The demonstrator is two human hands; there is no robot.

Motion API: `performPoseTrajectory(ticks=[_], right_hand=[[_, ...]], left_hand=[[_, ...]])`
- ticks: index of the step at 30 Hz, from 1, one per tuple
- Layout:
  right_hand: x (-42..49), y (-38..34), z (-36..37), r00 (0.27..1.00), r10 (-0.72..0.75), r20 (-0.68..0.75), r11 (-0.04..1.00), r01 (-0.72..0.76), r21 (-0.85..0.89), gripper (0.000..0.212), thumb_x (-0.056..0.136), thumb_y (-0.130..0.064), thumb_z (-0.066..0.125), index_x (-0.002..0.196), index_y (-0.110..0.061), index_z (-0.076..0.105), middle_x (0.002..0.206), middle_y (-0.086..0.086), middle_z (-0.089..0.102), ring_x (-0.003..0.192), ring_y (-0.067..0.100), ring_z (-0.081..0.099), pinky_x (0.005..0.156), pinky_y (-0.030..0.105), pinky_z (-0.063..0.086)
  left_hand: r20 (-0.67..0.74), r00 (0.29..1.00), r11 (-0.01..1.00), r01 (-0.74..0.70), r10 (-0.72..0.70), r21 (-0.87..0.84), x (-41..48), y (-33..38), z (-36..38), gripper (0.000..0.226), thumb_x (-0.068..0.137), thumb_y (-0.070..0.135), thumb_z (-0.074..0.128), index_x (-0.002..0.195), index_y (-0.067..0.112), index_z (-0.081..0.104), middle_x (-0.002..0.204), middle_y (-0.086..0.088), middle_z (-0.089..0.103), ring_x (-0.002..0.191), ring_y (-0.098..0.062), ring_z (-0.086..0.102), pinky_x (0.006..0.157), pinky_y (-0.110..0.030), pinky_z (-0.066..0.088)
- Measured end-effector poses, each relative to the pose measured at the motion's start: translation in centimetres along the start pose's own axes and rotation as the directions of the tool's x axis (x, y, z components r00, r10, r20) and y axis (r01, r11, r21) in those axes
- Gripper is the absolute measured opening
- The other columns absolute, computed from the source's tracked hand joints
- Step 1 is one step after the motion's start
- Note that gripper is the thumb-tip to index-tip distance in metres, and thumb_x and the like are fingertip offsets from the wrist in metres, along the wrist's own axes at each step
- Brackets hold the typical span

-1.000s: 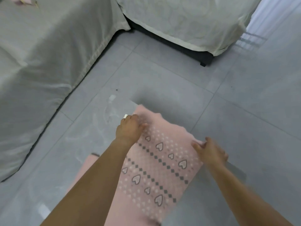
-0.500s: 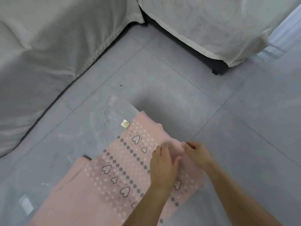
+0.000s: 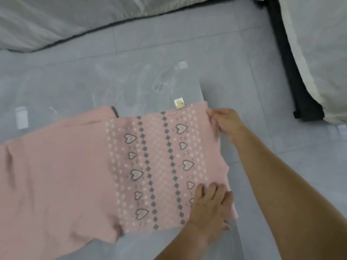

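A pink knitted garment (image 3: 78, 166) with grey-and-white hearts and diamond bands lies spread flat on the grey tile floor (image 3: 187, 49). A small cream label (image 3: 179, 104) sticks out at its far edge. My right hand (image 3: 226, 121) is at the garment's far right corner, with its fingers curled round the edge of the fabric. My left hand (image 3: 210, 207) lies palm down on the near right corner, fingers straight, pressing the cloth flat. Both forearms come in from the lower right.
Furniture draped in a pale grey-white cover (image 3: 56, 17) runs along the top left. A second covered piece (image 3: 323, 59) with a dark base (image 3: 293, 77) stands at the right. Bare tiles lie between them and the garment.
My hands were together at the middle of the garment's end and have spread apart, the right to the far corner, the left to the near one. The view has swung round.
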State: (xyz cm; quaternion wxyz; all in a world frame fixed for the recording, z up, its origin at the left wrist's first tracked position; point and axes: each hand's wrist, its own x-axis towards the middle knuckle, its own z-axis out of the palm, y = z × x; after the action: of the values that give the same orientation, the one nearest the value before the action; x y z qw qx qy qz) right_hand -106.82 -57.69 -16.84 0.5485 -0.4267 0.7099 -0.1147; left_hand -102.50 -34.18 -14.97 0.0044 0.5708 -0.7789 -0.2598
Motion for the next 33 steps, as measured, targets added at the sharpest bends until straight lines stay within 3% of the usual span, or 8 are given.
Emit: performPoseTrajectory(ticks=[4, 8, 12, 15, 20, 25, 28, 33], right_hand=[[0.8, -1.1, -0.2, 1.000, 0.008, 0.030, 1.000, -0.007, -0.020, 0.027, 0.071, -0.037, 0.074, 0.058, -0.017, 0.060, 0.072, 0.009, 0.059, 0.071, 0.022, 0.051, 0.066, 0.035, 0.040], [0.8, -1.5, -0.1, 0.998, 0.018, 0.066, 0.999, -0.016, -0.034, 0.025, 0.082, -0.030, 0.066, 0.064, -0.018, 0.054, 0.066, 0.001, 0.055, 0.063, 0.019, 0.047, 0.061, 0.031, 0.039], [0.9, -1.4, -0.6, 1.000, -0.023, 0.002, 0.998, 0.023, -0.063, 0.020, 0.083, -0.034, 0.064, 0.070, -0.024, 0.051, 0.086, 0.005, 0.058, 0.073, 0.022, 0.050, 0.061, 0.035, 0.042], [0.8, -1.5, -0.8, 0.998, -0.054, -0.015, 0.993, 0.052, -0.106, 0.019, 0.078, -0.031, 0.068, 0.090, -0.030, 0.053, 0.103, 0.004, 0.059, 0.084, 0.023, 0.057, 0.065, 0.036, 0.048], [-0.2, -2.6, -1.5, 0.973, -0.230, -0.027, 0.968, 0.225, -0.111, 0.038, 0.080, -0.011, 0.063, 0.113, -0.026, 0.054, 0.067, -0.002, 0.045, 0.062, 0.011, 0.045, 0.061, 0.023, 0.040], [-1.3, -3.8, -1.7, 0.900, -0.404, 0.167, 0.787, 0.435, -0.439, 0.027, 0.084, -0.002, 0.048, 0.090, -0.015, 0.070, 0.070, -0.013, 0.057, 0.053, -0.006, 0.048, 0.054, 0.013, 0.034], [-1.4, -3.9, -2.2, 0.882, -0.386, 0.270, 0.671, 0.469, -0.574, 0.041, 0.086, 0.003, 0.037, 0.111, -0.013, 0.065, 0.113, 0.003, 0.064, 0.100, 0.011, 0.057, 0.078, 0.016, 0.038], [-1.2, -3.4, -3.5, 0.820, -0.417, 0.391, 0.345, 0.541, -0.767, 0.053, 0.085, 0.005, 0.039, 0.129, -0.019, 0.054, 0.132, 0.008, 0.057, 0.119, 0.030, 0.050, 0.102, 0.037, 0.036]], left_hand=[[-0.239, 0.971, 0.998, 0.001, -0.018, -0.070, -0.9, -1.0, 1.2, 0.032, 0.070, 0.046, 0.059, 0.095, 0.028, 0.057, 0.104, 0.008, 0.060, 0.095, -0.020, 0.049, 0.079, -0.038, 0.036], [-0.292, 0.954, 0.979, 0.012, -0.072, -0.203, -0.9, -1.6, 1.0, 0.007, 0.080, 0.033, 0.056, 0.082, 0.026, 0.054, 0.098, 0.009, 0.062, 0.089, -0.019, 0.054, 0.074, -0.036, 0.037], [-0.173, 0.937, 0.800, 0.151, -0.302, -0.580, -0.6, -2.4, -0.2, 0.005, 0.087, 0.027, 0.049, 0.086, 0.023, 0.051, 0.086, 0.002, 0.063, 0.080, -0.017, 0.055, 0.073, -0.031, 0.039], [-0.120, 0.923, 0.719, 0.199, -0.367, -0.666, -1.0, -2.9, -0.9, 0.010, 0.090, 0.020, 0.048, 0.098, 0.017, 0.053, 0.096, -0.002, 0.061, 0.084, -0.014, 0.054, 0.076, -0.026, 0.043], [0.002, 0.840, 0.528, 0.343, -0.542, -0.777, -2.9, -2.3, -2.0, 0.040, 0.087, 0.012, 0.048, 0.127, 0.017, 0.042, 0.112, 0.002, 0.054, 0.099, -0.016, 0.057, 0.081, -0.019, 0.042], [0.074, 0.665, 0.286, 0.415, -0.743, -0.864, -4.4, -3.1, -2.8, 0.051, 0.084, 0.012, 0.053, 0.130, 0.029, 0.038, 0.112, 0.014, 0.054, 0.098, -0.007, 0.056, 0.083, -0.016, 0.042], [0.031, 0.745, 0.359, 0.356, -0.666, -0.863, -5.2, -3.6, -3.3, 0.075, 0.086, 0.010, 0.052, 0.138, 0.050, 0.017, 0.110, 0.040, 0.041, 0.097, 0.018, 0.045, 0.085, -0.006, 0.036], [-0.041, 0.810, 0.442, 0.277, -0.585, -0.853, -5.4, -3.6, -3.6, 0.061, 0.087, 0.002, 0.047, 0.132, 0.041, 0.038, 0.110, 0.009, 0.046, 0.097, 0.004, 0.049, 0.089, -0.012, 0.041]])
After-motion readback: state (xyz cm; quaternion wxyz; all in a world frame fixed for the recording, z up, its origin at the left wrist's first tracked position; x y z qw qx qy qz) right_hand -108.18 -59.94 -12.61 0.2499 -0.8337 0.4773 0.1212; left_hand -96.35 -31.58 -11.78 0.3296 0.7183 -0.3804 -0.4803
